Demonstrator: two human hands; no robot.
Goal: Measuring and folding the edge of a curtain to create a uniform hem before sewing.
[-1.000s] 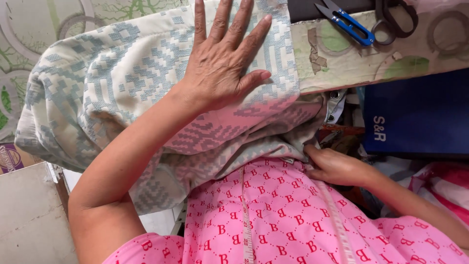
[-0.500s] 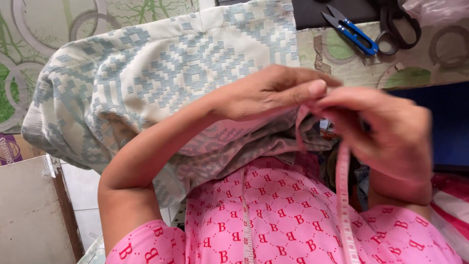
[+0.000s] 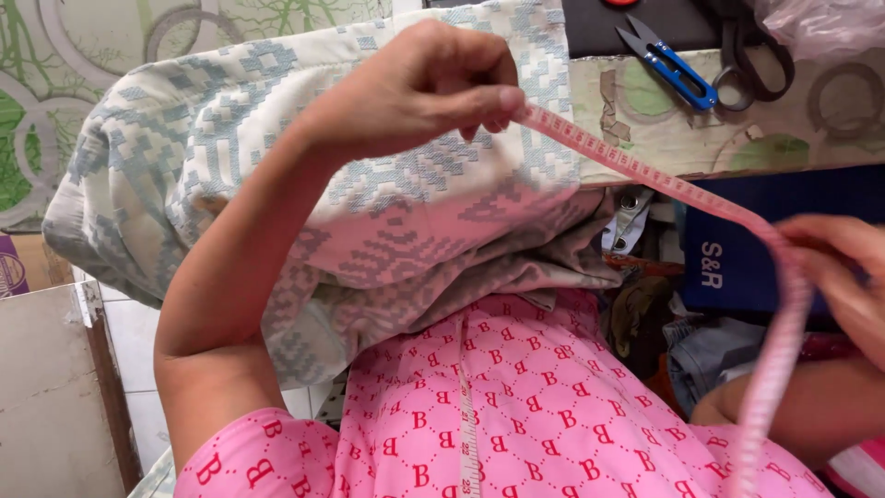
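Head view: patterned table (image 3: 645,138) bears folded fabric (image 3: 304,175).

Pink tape measure (image 3: 645,175), blue-patterned cream fabric (image 3: 277,157)

Your right hand (image 3: 843,277) is blurry and runs off the picture's right edge, so you can't tell its grip on the pink tape measure (image 3: 645,175). The black scissors (image 3: 751,55) are cut off at the top. The patterned cloth (image 3: 304,184) hides the bench (image 3: 737,138) under it.
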